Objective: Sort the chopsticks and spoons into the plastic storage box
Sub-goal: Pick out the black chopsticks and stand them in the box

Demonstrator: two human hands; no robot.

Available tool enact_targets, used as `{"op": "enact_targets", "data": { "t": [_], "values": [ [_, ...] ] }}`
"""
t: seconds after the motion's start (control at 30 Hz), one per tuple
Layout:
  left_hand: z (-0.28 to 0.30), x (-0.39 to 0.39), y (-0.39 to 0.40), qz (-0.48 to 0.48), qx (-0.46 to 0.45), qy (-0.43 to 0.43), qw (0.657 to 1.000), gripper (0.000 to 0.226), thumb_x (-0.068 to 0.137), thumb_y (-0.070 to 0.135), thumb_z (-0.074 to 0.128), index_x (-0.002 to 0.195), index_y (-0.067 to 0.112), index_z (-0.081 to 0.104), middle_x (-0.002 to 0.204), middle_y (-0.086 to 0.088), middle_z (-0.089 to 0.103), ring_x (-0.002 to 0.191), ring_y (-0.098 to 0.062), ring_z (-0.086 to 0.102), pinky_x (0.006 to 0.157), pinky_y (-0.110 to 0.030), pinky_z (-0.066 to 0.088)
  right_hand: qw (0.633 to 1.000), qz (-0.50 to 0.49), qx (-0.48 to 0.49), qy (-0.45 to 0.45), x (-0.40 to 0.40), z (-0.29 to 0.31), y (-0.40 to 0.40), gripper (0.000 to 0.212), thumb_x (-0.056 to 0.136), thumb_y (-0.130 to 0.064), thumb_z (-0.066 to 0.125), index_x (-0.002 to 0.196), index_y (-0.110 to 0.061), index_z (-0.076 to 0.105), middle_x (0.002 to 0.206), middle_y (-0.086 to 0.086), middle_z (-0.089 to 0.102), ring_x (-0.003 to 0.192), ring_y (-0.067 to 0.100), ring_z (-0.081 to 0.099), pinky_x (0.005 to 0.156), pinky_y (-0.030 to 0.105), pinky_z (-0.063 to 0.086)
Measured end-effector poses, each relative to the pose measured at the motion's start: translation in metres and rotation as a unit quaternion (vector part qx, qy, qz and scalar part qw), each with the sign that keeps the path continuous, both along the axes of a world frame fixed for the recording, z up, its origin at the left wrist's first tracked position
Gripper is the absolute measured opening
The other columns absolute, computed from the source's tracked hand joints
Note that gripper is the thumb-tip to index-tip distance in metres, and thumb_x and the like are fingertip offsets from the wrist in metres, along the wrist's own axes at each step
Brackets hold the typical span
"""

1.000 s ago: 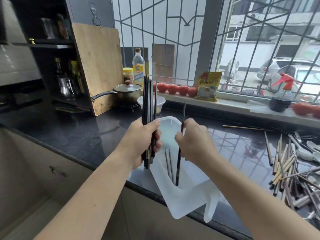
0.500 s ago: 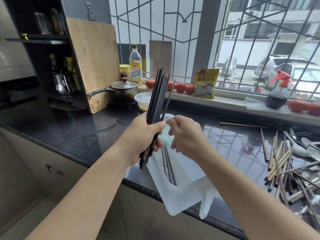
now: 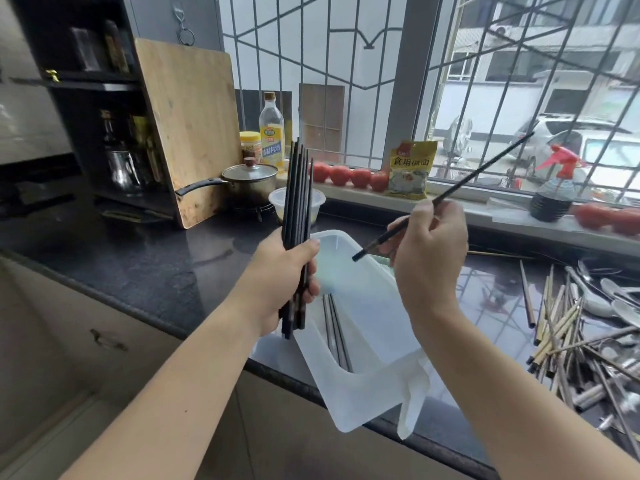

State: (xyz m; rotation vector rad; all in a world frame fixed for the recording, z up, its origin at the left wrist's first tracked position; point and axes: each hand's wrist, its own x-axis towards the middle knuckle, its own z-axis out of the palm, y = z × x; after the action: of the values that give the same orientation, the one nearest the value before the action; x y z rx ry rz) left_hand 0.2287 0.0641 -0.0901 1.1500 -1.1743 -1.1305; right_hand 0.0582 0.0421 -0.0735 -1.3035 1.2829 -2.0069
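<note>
One camera sat on the person's head. It looked forward and down, close over the dark worktop [image 3: 145, 268], with the barred window [image 3: 346, 81] straight ahead, farther back.

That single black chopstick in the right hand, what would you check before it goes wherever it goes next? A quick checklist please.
1. Right hand grips the single black chopstick securely: ok, fingers curled round its lower part.
2. Left hand holds the bundle of black chopsticks upright: ok.
3. Plastic storage box is open and in reach: ok, it lies below both hands.
4. Box sits safely on the counter: not ok, its near end overhangs the edge.
5. Room in the box: ok, only two metal chopsticks lie inside.
6. Chopstick matches the bundle: cannot tell for sure.
</note>
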Motion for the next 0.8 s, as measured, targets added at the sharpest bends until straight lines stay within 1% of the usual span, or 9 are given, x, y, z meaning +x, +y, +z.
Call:
{"op": "enact_targets", "data": {
  "t": [0.07,0.13,0.23,0.3,0.4,0.53,0.63,0.7,0.8],
  "values": [
    [-0.001,0.000,-0.001,0.012,0.016,0.050,0.999,0.011,0.105,0.019,0.057,0.100,0.013,0.050,0.073,-0.006,0.051,0.048,-0.017,0.051,0.046,-0.028,0.042,0.995,-0.035,0.003,0.094,-0.002,-0.004,-0.003,0.021,0.103,-0.026,0.045,0.084,-0.020,0.051,0.066,0.008,0.065,0.054,0.028,0.063,0.048,0.040,0.053],
    [0.000,0.000,-0.002,0.015,0.019,0.059,0.998,0.010,0.105,0.020,0.057,0.103,0.013,0.051,0.073,-0.005,0.051,0.048,-0.017,0.051,0.045,-0.027,0.042,0.956,-0.006,0.104,0.274,0.006,-0.015,-0.009,0.023,0.099,-0.029,0.048,0.080,-0.017,0.054,0.069,0.007,0.065,0.059,0.029,0.064,0.054,0.046,0.057],
    [-0.001,-0.004,-0.002,0.024,0.008,0.031,0.999,0.014,0.105,0.024,0.057,0.102,0.012,0.051,0.074,-0.007,0.051,0.049,-0.018,0.052,0.046,-0.029,0.043,0.799,0.101,0.311,0.504,0.024,-0.028,-0.012,0.021,0.090,-0.016,0.053,0.077,-0.006,0.065,0.067,0.014,0.071,0.059,0.031,0.070,0.059,0.045,0.062],
    [-0.002,-0.006,-0.002,0.033,0.000,0.012,0.999,0.017,0.106,0.026,0.056,0.100,0.011,0.050,0.075,-0.009,0.050,0.049,-0.019,0.053,0.046,-0.029,0.042,0.724,0.151,0.375,0.559,0.030,-0.033,-0.013,0.020,0.087,-0.006,0.053,0.073,-0.002,0.066,0.059,0.011,0.071,0.051,0.024,0.070,0.060,0.037,0.062],
    [-0.002,-0.006,-0.002,0.040,0.001,0.007,0.999,0.016,0.107,0.026,0.055,0.100,0.012,0.050,0.076,-0.009,0.050,0.047,-0.019,0.053,0.045,-0.028,0.042,0.682,0.225,0.439,0.540,0.028,-0.034,-0.006,0.035,0.098,-0.007,0.046,0.065,-0.006,0.056,0.058,0.009,0.070,0.034,0.012,0.058,0.046,0.023,0.055],
    [0.000,-0.006,-0.004,0.024,0.012,-0.012,1.000,0.016,0.107,0.025,0.055,0.100,0.012,0.050,0.080,-0.010,0.050,0.047,-0.019,0.054,0.045,-0.028,0.041,0.756,0.222,0.415,0.455,0.022,-0.033,-0.006,0.029,0.099,-0.011,0.052,0.071,-0.008,0.052,0.066,0.010,0.063,0.037,0.013,0.060,0.039,0.020,0.049],
    [0.001,-0.006,-0.004,0.013,0.010,-0.031,0.999,0.014,0.106,0.024,0.056,0.100,0.013,0.051,0.082,-0.010,0.051,0.049,-0.019,0.055,0.045,-0.029,0.042,0.819,0.163,0.328,0.443,0.023,-0.032,-0.013,0.011,0.092,-0.004,0.050,0.090,-0.008,0.059,0.077,0.010,0.070,0.060,0.028,0.071,0.058,0.038,0.062],
    [0.001,-0.004,-0.004,0.002,0.003,-0.048,0.999,0.012,0.105,0.024,0.058,0.100,0.014,0.053,0.082,-0.010,0.052,0.051,-0.019,0.056,0.047,-0.031,0.044,0.876,0.125,0.225,0.408,0.023,-0.030,-0.014,0.016,0.092,-0.010,0.049,0.095,-0.013,0.064,0.084,0.006,0.070,0.073,0.034,0.070,0.065,0.049,0.061],
    [0.004,-0.004,-0.001,-0.028,-0.014,-0.071,0.997,0.010,0.103,0.025,0.062,0.098,0.017,0.059,0.079,-0.009,0.059,0.052,-0.021,0.057,0.048,-0.032,0.045,0.932,0.156,0.153,0.290,0.023,-0.020,-0.008,0.023,0.103,-0.024,0.046,0.099,-0.016,0.067,0.086,0.000,0.067,0.067,0.021,0.070,0.062,0.046,0.060]
  ]
}}
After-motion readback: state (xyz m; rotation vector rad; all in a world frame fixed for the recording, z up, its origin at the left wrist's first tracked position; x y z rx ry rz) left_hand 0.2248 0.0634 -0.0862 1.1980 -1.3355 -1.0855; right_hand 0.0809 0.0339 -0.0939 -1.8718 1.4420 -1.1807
